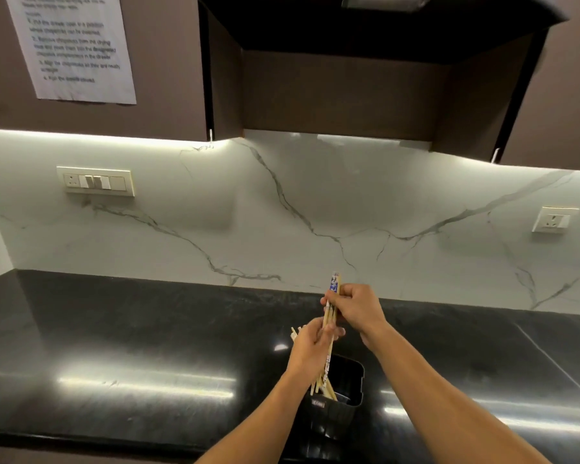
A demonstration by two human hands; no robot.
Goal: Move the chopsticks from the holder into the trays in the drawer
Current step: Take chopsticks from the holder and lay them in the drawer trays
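A black plastic holder stands on the dark countertop near its front edge. Several wooden chopsticks with blue-and-white printed tops rise out of it. My left hand grips the bundle at mid-length, just above the holder. My right hand pinches the upper ends of a few chopsticks, whose tips stick out above its fingers. Other stick ends show to the left of my left hand. No drawer or tray is in view.
The black stone countertop runs left and right, backed by a white marble wall. Switch plates sit on the wall at left and right. Dark cabinets and a hood hang overhead, with a printed sheet taped up.
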